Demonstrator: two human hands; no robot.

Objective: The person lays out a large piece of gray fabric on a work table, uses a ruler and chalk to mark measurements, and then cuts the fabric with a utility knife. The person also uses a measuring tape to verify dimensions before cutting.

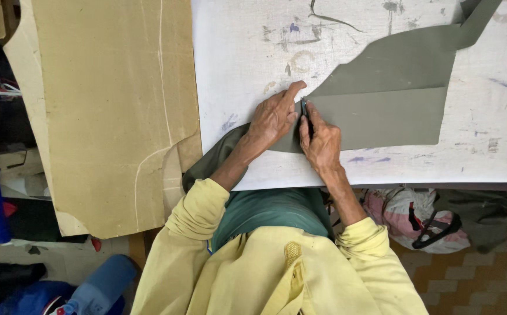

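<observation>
Head view: green fabric (382, 105) lies under both hands' fingers (293, 92).

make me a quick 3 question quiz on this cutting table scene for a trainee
1. True or false: the left hand presses flat on the grey-green fabric with its forefinger stretched out.
2. What does the right hand hold at the fabric's edge?
A. a small dark tool
B. a tape measure
C. a steam iron
3. Fill the gap: beside the white table, on the person's left, lies a large sheet of brown ____.

Key
1. True.
2. A; the dark tool is too small to tell its kind.
3. Cardboard; the cardboard sheet overlaps the table's left edge.
</observation>
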